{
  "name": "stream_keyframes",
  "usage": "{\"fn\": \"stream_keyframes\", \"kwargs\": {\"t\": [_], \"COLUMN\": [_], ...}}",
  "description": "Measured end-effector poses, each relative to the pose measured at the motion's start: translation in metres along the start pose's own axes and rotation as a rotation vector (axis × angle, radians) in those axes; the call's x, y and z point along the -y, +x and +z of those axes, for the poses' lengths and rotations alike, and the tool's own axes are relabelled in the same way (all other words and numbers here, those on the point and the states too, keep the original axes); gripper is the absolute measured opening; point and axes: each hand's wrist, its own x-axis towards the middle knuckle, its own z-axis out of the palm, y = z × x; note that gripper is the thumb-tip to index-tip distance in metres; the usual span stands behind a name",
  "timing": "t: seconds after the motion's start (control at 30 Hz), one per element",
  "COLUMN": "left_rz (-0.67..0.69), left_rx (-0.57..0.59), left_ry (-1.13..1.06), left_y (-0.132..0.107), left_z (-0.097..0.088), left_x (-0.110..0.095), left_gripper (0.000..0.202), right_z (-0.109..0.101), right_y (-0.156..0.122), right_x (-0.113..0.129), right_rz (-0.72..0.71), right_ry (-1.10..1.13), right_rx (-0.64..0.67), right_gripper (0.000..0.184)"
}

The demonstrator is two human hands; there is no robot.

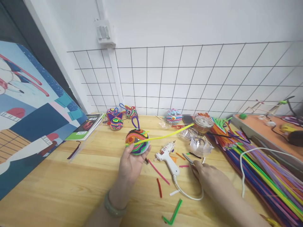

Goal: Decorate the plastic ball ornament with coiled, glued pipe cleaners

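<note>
My left hand is closed around a ball covered in bands of coloured pipe cleaners, with a purple loop on top. From the ball, a yellow pipe cleaner sticks out to the right. Low over the table, my right hand has its fingers around the handles of a pair of scissors, whose blades point up and left. Between my hands lies a white glue gun on its side. Loose pipe cleaner pieces lie near it: a pink one, a red one and a bent green one.
Several finished-looking balls stand at the back left, and a striped ball at the back. Clear plastic shells sit behind my right hand. Bundled pipe cleaners and a white cord occupy the right. A printed board leans in from the left.
</note>
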Motion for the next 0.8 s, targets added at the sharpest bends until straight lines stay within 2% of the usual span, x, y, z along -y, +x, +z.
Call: {"fn": "stream_keyframes", "kwargs": {"t": [0.07, 0.17, 0.3, 0.43, 0.5, 0.63, 0.8], "left_rz": [-0.009, -0.040, -0.098, -0.175, -0.207, -0.214, -0.115], "left_rx": [0.011, 0.015, -0.016, -0.040, -0.045, -0.036, 0.041], "left_ry": [-0.004, -0.006, -0.015, -0.024, -0.018, 0.008, 0.064], "left_y": [-0.002, -0.004, -0.005, -0.007, -0.008, -0.009, -0.013], "left_z": [0.001, 0.003, 0.005, 0.007, 0.007, 0.006, 0.003], "left_x": [0.002, 0.004, 0.004, 0.004, 0.004, 0.008, 0.014], "left_gripper": [0.022, 0.019, 0.017, 0.020, 0.022, 0.023, 0.029], "right_z": [0.001, -0.008, -0.032, -0.056, -0.066, -0.082, -0.085], "right_y": [-0.001, 0.000, -0.003, -0.010, -0.012, -0.006, 0.002], "right_x": [-0.002, -0.008, -0.004, 0.023, 0.040, 0.066, 0.076], "right_rz": [0.003, 0.029, 0.073, -0.126, -0.238, -0.324, -0.347], "right_ry": [-0.002, 0.027, 0.261, 0.590, 0.669, 0.707, 0.678], "right_rx": [0.040, 0.045, 0.071, 0.135, 0.182, 0.180, 0.092], "right_gripper": [0.013, 0.018, 0.032, 0.034, 0.037, 0.033, 0.031]}}
